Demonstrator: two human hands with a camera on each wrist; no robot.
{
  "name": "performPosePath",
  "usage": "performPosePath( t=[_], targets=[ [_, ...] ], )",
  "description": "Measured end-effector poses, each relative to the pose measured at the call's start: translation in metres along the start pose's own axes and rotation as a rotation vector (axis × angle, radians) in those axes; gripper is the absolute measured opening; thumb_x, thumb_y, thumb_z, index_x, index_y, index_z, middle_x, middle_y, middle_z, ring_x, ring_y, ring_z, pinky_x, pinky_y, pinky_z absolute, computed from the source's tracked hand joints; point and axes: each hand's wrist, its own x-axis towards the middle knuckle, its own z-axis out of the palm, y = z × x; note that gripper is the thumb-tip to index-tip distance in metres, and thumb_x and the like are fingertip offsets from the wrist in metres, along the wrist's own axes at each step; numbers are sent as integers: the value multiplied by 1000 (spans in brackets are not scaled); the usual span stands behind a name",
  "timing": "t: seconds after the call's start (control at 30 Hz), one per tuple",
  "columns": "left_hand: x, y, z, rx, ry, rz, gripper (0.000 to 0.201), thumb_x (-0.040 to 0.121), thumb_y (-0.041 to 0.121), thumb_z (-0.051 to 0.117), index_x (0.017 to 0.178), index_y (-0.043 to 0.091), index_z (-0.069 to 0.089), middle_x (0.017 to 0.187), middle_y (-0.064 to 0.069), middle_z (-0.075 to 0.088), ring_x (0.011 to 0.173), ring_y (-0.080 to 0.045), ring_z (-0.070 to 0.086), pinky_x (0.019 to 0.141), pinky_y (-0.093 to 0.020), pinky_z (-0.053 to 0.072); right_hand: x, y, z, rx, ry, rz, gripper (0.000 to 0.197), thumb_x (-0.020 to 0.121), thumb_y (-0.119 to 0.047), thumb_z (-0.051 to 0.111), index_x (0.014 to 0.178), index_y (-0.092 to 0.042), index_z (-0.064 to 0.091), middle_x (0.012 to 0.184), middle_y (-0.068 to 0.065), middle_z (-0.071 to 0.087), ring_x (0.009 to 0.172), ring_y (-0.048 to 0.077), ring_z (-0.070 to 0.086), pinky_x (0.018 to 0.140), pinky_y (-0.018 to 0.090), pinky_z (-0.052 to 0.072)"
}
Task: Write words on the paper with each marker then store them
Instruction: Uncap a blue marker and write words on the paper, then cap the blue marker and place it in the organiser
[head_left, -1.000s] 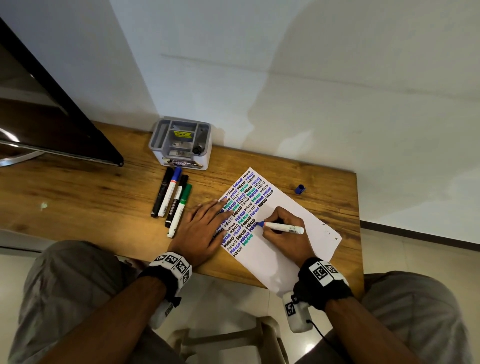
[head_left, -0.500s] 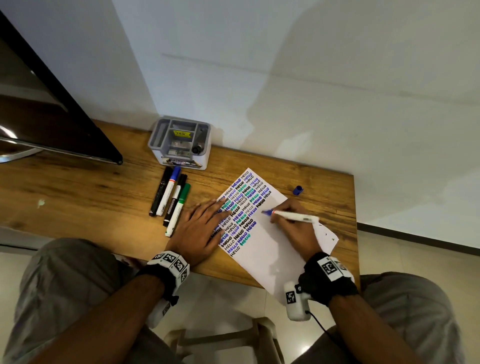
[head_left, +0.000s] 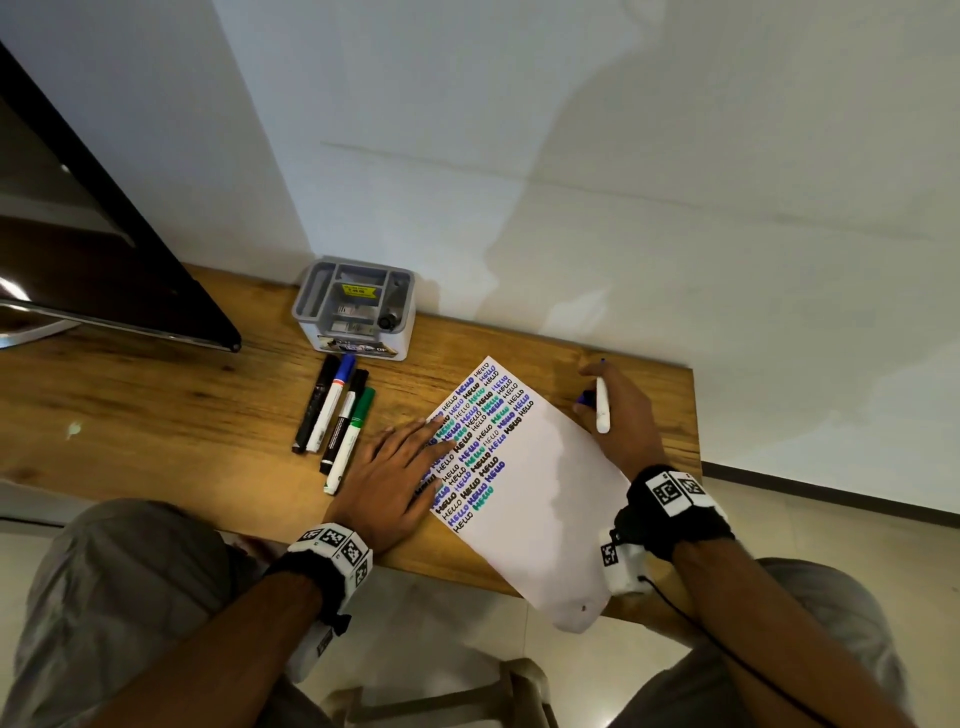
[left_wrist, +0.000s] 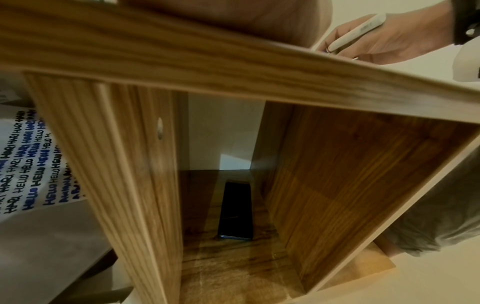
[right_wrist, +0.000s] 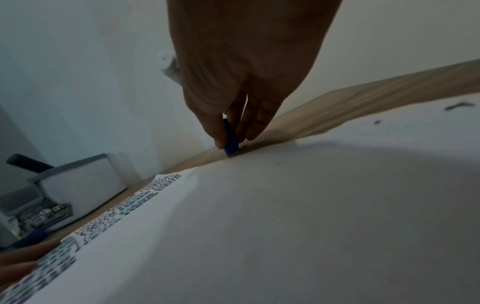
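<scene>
1. The left hand (head_left: 395, 475) lay flat, fingers straight, pressing the white sheet of paper covered in "HELLO" rows (head_left: 540, 499) onto the wooden desk (head_left: 156, 410).
2. The right hand (head_left: 618, 415) gripped a white-barrelled marker (head_left: 601, 405) – fingertips pinching a small blue cap (right_wrist: 230, 137) beside the paper's far edge.
3. Four capped markers (head_left: 337, 415) lay near the grey organiser box (head_left: 356, 312).

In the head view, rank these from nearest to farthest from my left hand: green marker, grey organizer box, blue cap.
1. green marker, just beside the left hand, on its left
2. blue cap, across the paper, at the right hand
3. grey organizer box, by the wall
</scene>
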Motion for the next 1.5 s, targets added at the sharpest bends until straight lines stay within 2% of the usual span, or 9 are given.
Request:
performPosePath(
  t=[0.1,0.23,0.43,0.5,0.67,0.77,1.03,1.17,1.5],
  targets=[
    [0,1,0,4,9,2,52,98,46,35,147,31,40,163,7,26,151,-13,20,121,-39,10,2,-3,0,1,27,-5,37,85,3,74,116,-16,64,95,8,70,84,20,67,72,1,43],
    [0,2,-3,-5,6,9,51,98,46,36,146,31,42,162,7,28,150,-13,22,120,-39,12,-11,-23,-2,171,14,12,40,83,-2,78,112,-25,62,96,6,72,87,21,71,80,28,57],
    [1,4,-18,-120,-50,-66,62,94,52,39,151,37,24,165,12,13,152,-12,10,124,-43,5,-51,-76,-2,595,-156,55,40,84,-2,81,116,-14,61,96,11,73,93,24,73,79,28,58],
    [2,9,-37,-208,-22,-65,63,90,56,45,148,37,28,159,10,27,148,-15,20,123,-46,9,-61,-95,-1,683,-210,65,38,85,-4,81,116,-12,61,101,17,71,97,28,72,77,29,58],
    [1,35,-99,-543,99,-15,45,88,47,68,128,31,55,119,19,63,108,1,59,95,-29,48,-73,-140,8,797,-256,43,38,84,-3,81,116,-9,61,97,16,70,91,24,68,75,29,56],
    [-10,47,-113,-757,184,-61,32,87,26,75,116,26,64,100,13,70,94,-3,66,79,-14,50,-78,-159,16,767,-264,-16,38,85,-3,80,118,-9,61,98,24,67,89,31,67,77,36,58],
    [-22,40,-107,-972,289,-233,24,80,10,79,98,22,69,98,4,72,90,-6,66,75,-13,48,-87,-178,20,654,-233,14,22,102,-23,61,123,-24,67,108,5,73,99,20,71,83,33,57],
    [-19,36,-104,-1047,289,-273,23,82,8,78,100,19,69,100,2,73,92,-10,67,76,-17,49,-90,-181,6,815,-221,160,32,108,-27,46,117,-17,75,81,2,67,78,11,62,75,28,50],
    [-17,34,-99,-1150,301,-219,25,80,2,78,101,13,69,102,-4,73,95,-16,69,80,-21,53,-87,-176,7,783,-257,112,4,98,-8,64,97,-5,62,83,11,72,72,13,68,65,22,52]
  ],
)
